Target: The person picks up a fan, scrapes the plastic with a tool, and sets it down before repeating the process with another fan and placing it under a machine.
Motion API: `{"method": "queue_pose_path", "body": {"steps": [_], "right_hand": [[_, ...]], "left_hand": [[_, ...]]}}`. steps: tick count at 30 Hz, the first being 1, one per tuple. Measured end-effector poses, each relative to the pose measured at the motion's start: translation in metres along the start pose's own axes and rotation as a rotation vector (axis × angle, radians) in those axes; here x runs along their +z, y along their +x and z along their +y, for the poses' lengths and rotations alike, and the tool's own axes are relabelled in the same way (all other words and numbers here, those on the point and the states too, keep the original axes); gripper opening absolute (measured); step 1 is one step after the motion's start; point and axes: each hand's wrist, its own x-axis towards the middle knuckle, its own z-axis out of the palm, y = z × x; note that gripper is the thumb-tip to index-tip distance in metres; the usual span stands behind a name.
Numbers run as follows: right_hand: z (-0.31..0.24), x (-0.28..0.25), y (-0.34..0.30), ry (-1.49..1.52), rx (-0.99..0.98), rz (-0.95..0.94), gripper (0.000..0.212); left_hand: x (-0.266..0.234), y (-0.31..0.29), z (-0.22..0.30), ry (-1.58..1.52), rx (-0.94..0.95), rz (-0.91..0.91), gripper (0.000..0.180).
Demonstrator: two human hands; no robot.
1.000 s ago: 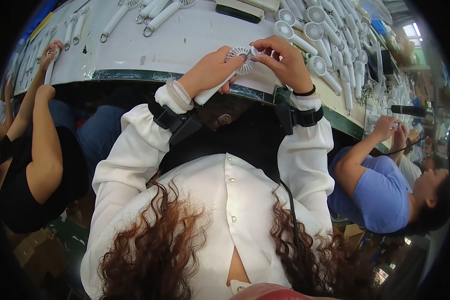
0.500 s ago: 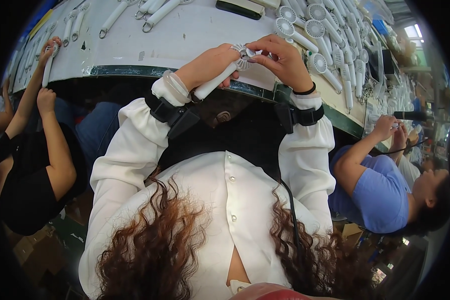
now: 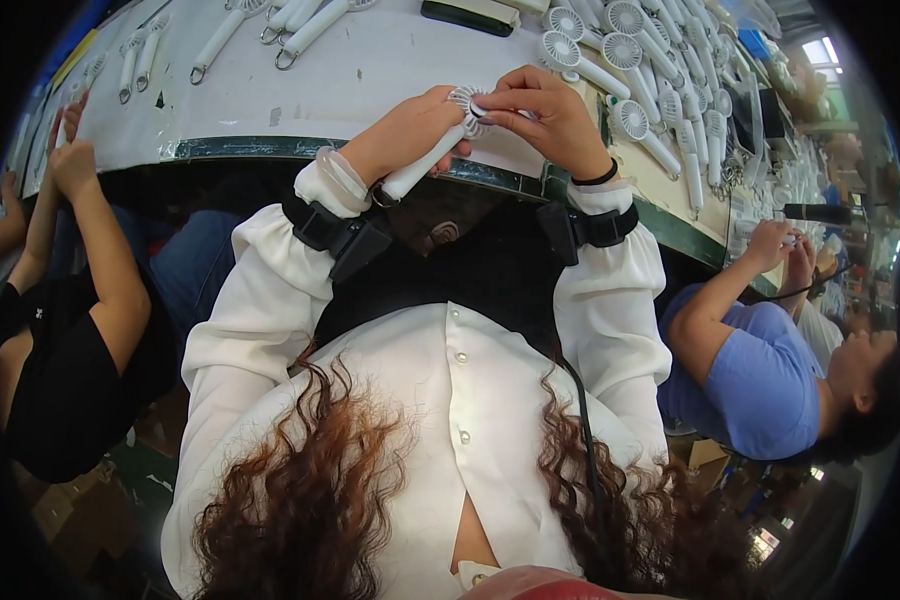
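Observation:
My left hand (image 3: 410, 130) grips the white handle of a small hand-held fan (image 3: 432, 158), held at the near edge of the white worktable (image 3: 370, 70). The fan's round grille head points up and right. My right hand (image 3: 545, 115) pinches that round head with its fingertips. Both forearms wear white sleeves with black straps at the wrists. The handle's lower end, with a metal ring, sticks out below my left palm.
Several finished white fans (image 3: 620, 60) lie in a row at the table's far right, and more (image 3: 300, 20) lie at the far left. A person in black (image 3: 70, 330) works at my left, a person in blue (image 3: 760, 370) at my right.
Both hands have stayed at the table edge with the fan; the fan's handle has shifted slightly toward me and the right fingers have moved onto the head.

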Motion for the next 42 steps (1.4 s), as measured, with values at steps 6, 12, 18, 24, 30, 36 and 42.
{"method": "queue_pose_path", "body": {"steps": [6, 12, 18, 24, 30, 36, 42], "right_hand": [[-0.003, 0.009, -0.005, 0.052, 0.009, 0.089, 0.020], [-0.006, 0.018, -0.010, -0.163, -0.133, 0.220, 0.022], [-0.008, 0.020, -0.011, -0.258, -0.194, 0.243, 0.030], [-0.010, 0.022, -0.014, -0.387, -0.222, 0.223, 0.033], [-0.026, 0.027, -0.016, -0.577, -0.201, 0.230, 0.036], [-0.036, 0.033, -0.017, -0.668, -0.137, 0.220, 0.040], [-0.046, 0.037, -0.020, -0.741, -0.104, 0.205, 0.040]], "left_hand": [[-0.002, 0.001, 0.001, 0.014, 0.025, -0.004, 0.032], [-0.003, 0.002, 0.002, 0.036, 0.036, -0.001, 0.033], [-0.003, 0.002, 0.002, 0.032, 0.028, 0.009, 0.035], [-0.002, 0.002, 0.003, 0.018, 0.023, 0.036, 0.040], [-0.002, 0.004, 0.001, 0.035, 0.029, 0.043, 0.041], [-0.001, 0.006, -0.001, 0.067, 0.050, 0.055, 0.041], [-0.001, 0.005, -0.004, 0.070, 0.063, 0.062, 0.042]]}}
